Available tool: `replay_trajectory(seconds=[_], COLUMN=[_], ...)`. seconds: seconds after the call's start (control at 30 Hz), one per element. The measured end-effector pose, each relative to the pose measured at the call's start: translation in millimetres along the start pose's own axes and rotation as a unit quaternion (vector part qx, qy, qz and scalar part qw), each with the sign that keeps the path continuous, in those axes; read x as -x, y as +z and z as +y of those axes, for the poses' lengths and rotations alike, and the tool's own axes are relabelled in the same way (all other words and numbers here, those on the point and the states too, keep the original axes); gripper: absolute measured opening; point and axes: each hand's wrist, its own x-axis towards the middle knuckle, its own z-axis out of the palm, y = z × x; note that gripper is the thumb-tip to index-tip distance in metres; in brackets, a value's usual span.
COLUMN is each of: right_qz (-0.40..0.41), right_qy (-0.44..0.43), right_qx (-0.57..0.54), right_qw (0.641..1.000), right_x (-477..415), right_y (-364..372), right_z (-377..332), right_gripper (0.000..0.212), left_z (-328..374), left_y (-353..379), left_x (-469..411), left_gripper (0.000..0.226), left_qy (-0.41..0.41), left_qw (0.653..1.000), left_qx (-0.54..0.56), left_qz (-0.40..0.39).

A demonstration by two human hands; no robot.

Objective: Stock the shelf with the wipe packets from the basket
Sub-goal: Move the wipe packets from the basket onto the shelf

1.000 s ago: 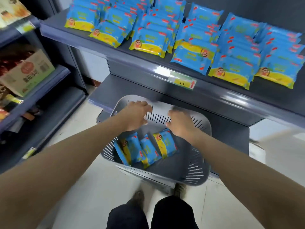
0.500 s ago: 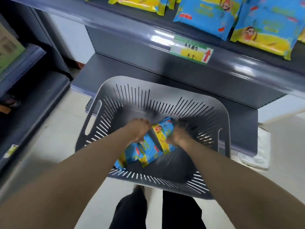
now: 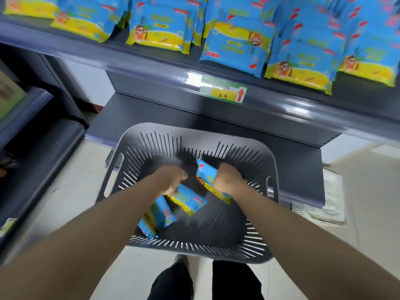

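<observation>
Low in basket (image 3: 195, 131), left hand (image 3: 173, 180), right hand (image 3: 228, 178), fingers (image 3: 183, 176) clutching wipe packets (image 3: 205, 176), shelf (image 3: 151, 68) overhead

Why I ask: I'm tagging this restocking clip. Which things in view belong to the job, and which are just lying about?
Job: grey slotted plastic basket; blue-and-yellow wipe packets loose in it; left hand gripping the left-hand packet; right hand gripping the right-hand packet; dark grey metal shelf with stocked packets.
Lying about: green-and-yellow price tag; white sheet on the floor; side shelving at left.
</observation>
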Motion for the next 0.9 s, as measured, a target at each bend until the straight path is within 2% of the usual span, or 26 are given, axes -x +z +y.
replay_trajectory(seconds=[0.1,0.17,0.27,0.33,0.43,0.63,0.77,0.9], right_qz=[0.025,0.062,0.126,0.184,0.265,0.362,0.370,0.318], right_qy=[-0.051,-0.082,-0.111,-0.128,-0.118,-0.056,-0.011,-0.026], right_qx=[0.018,0.046,0.063,0.079,0.092,0.082,0.071,0.062], right_qw=[0.998,0.994,0.984,0.971,0.953,0.927,0.926,0.946], right_x=[38,64,99,118,137,142,118,85], right_y=[-50,-85,-137,-169,-220,-309,-344,-355], right_z=[-13,-19,-20,-12,11,78,128,169], right_gripper=[0.033,0.031,0.030,0.030,0.032,0.037,0.038,0.042], left_z=[9,18,40,59,88,147,183,211], left_y=[-43,-72,-114,-143,-184,-259,-291,-305], left_x=[28,46,71,86,101,115,108,91], left_gripper=[0.022,0.026,0.042,0.041,0.021,0.030,0.029,0.031], left_qy=[0.019,0.033,0.060,0.081,0.122,0.200,0.211,0.204], left_qw=[0.999,0.998,0.995,0.990,0.976,0.946,0.923,0.926], left_qx=[-0.004,-0.001,-0.029,-0.047,-0.068,-0.005,0.075,0.078], left_qz=[0.036,0.045,0.077,0.110,0.166,0.256,0.313,0.309])
